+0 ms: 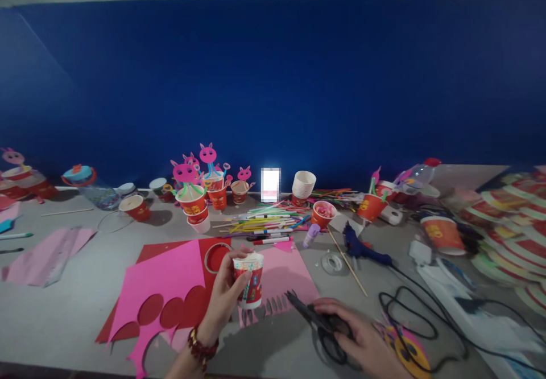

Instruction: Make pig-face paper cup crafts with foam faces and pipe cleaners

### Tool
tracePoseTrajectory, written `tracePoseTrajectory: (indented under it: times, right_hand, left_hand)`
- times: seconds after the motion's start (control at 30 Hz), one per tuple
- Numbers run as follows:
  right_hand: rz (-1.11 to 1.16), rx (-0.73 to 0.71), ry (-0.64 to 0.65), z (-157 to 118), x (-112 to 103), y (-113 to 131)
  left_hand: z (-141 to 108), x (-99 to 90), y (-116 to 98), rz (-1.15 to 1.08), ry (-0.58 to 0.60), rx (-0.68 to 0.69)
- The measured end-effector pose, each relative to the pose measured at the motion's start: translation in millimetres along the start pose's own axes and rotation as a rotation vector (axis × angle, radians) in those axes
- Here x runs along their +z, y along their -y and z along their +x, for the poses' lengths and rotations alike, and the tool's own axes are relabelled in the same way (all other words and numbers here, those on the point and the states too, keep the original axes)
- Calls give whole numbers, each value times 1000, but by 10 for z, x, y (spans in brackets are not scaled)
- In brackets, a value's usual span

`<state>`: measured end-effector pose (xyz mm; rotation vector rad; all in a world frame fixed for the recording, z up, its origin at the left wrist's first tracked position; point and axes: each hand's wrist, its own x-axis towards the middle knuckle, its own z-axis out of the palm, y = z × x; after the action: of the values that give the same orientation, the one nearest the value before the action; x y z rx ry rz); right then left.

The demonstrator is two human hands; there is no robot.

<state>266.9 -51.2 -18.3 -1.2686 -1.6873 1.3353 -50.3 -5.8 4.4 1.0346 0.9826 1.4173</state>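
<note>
A red and white patterned paper cup [249,282] is upright in my left hand [222,293], thumb across its front and fingers behind the rim. Black scissors [309,312] are in my right hand [352,333], their blades pointing to the upper left toward the cup but apart from it. Under and behind the cup lies a light pink sheet [285,276] with narrow slots along its front edge. To the left, a bright pink sheet [164,276] with round cut-outs rests on red paper [145,254].
Behind are decorated cups [194,211], pens and sticks [268,225], and stacked white cups [304,182]. A blue glue gun [362,245] trails a black cable [409,288] on the right. Many striped paper pieces [516,231] pile up at the far right.
</note>
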Motion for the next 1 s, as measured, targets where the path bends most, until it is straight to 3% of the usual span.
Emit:
tracePoseTrajectory:
  times: [0.17,0.33,0.53,0.67,0.83,0.9,1.0]
  right_hand:
    - [-433,35,128,-23,95,135]
    - [-584,-30,171,-54,111,258]
    - [-390,-20,112,-41,-14,108]
    - [-217,-29,-66,-16,55,98]
    - [83,-55,-278,150,345,384]
    - [244,-77,-322,249,485,542]
    - [435,-116,-286,390,675,739]
  left_hand:
    - [-2,23,38,18,8,-26]
    - [4,10,59,-10,16,-40]
    - [11,-10,44,20,15,-27]
    - [16,27,37,42,34,3]
    - [15,119,0,102,84,44]
    - [6,157,-33,119,88,61]
    - [-15,197,-89,130,101,81]
